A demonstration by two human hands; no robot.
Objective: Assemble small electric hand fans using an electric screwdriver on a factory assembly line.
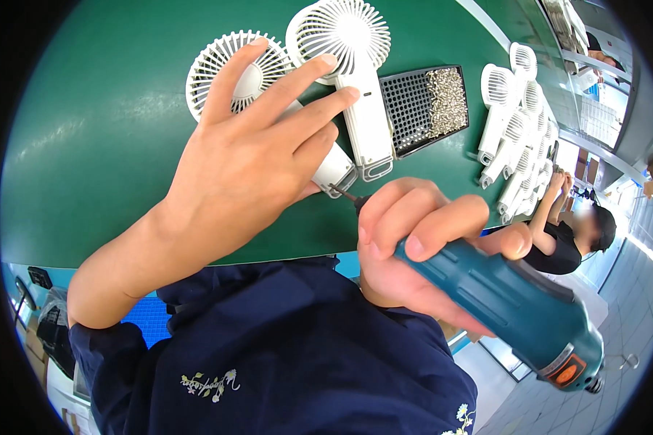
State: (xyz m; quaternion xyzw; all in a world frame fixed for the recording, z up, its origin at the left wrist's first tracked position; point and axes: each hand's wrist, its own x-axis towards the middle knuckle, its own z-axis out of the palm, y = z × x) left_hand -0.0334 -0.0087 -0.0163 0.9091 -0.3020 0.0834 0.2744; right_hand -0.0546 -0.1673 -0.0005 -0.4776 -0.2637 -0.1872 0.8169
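Observation:
My left hand (250, 156) lies flat over a white hand-held fan (248, 76) on the green table, pressing on its handle with the fingers spread. My right hand (421, 232) grips a teal electric screwdriver (515, 308). Its thin bit (345, 194) points at the lower end of that fan's handle (335, 170). A second white fan (355, 80) lies just to the right, touching my left fingertips.
A black perforated tray (406, 109) holding several small silver screws (446, 101) sits right of the fans. A row of several white fans (519, 138) lies along the table's right side. Another person (569, 232) is seated beyond the right edge.

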